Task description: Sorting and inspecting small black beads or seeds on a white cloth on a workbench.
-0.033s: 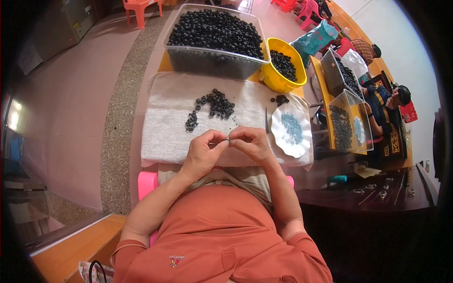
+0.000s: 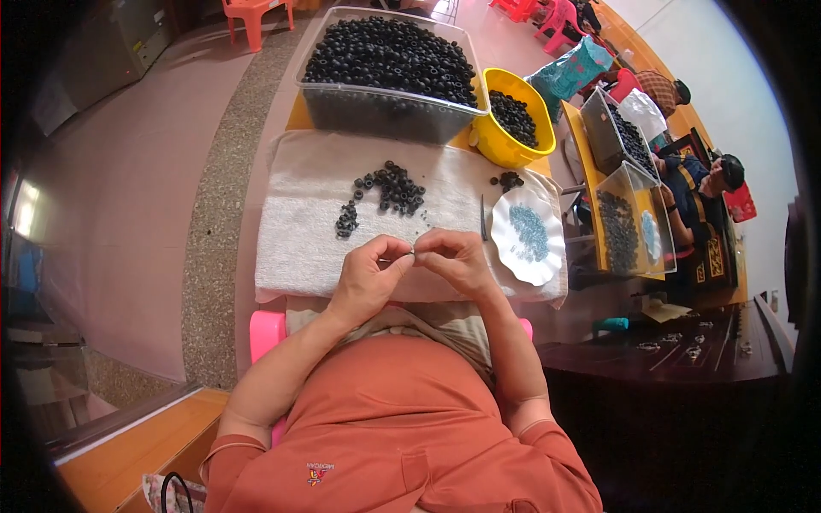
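Piece: a small dark piece [image 2: 411,251] is sitting between the fingertips of both hands, near the front of the worktop; its exact shape is too small to tell.
Left hand [image 2: 369,274]: is pinching the piece from the left, thumb and forefinger closing on it.
Right hand [image 2: 455,263]: is meeting the left at the fingertips and pinching the piece from the right, its fingers bending inward.
Bead pile [image 2: 398,190]: is lying on the cloth [image 2: 299,197] just beyond the hands, loose and black.
Bead cluster [image 2: 346,221]: is lying nearer, just beyond the left hand.
Crumbs [image 2: 423,222]: are lying between the bead pile and the right hand, too tiny to make out.
Tool [image 2: 483,218]: is lying slim and dark to the right of the right hand, just beside the plate [image 2: 552,224].
Plate: is standing to the right of the hands, white and wavy-rimmed, holding pale blue bits [image 2: 530,235].
Bowl [image 2: 505,152]: is standing yellow beyond the plate, holding black beads.
Tub [image 2: 389,115]: is standing clear and bead-filled at the far side of the worktop [image 2: 299,115], well apart from the hands.
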Action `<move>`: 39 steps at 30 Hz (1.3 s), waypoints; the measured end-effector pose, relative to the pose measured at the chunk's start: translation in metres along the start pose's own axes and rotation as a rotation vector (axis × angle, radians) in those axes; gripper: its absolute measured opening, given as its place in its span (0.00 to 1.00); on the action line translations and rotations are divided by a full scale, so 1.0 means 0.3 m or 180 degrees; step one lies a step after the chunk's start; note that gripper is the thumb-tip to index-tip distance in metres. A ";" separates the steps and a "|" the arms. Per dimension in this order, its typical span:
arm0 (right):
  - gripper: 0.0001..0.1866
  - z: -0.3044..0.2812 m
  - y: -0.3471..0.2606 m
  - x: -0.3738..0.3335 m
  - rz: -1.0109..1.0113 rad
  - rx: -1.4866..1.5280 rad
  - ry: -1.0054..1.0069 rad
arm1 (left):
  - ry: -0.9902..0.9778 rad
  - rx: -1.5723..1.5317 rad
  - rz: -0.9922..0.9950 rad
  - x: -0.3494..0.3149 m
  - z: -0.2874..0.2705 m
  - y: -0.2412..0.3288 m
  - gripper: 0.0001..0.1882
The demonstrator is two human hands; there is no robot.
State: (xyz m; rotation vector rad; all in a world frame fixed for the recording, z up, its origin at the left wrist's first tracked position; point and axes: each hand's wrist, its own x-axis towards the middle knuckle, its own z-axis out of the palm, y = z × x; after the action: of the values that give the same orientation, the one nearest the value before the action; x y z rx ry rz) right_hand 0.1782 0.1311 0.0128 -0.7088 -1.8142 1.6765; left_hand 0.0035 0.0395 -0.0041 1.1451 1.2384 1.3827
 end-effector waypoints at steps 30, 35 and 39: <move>0.08 -0.025 0.024 -0.006 0.0228 -0.0136 -0.0054 | -0.0061 -0.0308 -0.0238 0.012 -0.009 -0.012 0.07; 0.07 -0.036 0.032 0.006 0.0277 -0.0506 0.0283 | 0.0079 -0.0287 -0.0320 0.017 -0.009 -0.017 0.07; 0.07 -0.045 0.048 0.016 -0.0056 -0.1769 0.0579 | 0.0072 -0.0326 -0.0325 0.020 -0.013 -0.022 0.07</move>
State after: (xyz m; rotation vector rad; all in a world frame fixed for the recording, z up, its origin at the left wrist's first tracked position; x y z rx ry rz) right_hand 0.1846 0.1452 -0.0004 -1.0297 -2.1549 1.0479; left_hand -0.0007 0.0453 -0.0107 0.9850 1.2109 1.3696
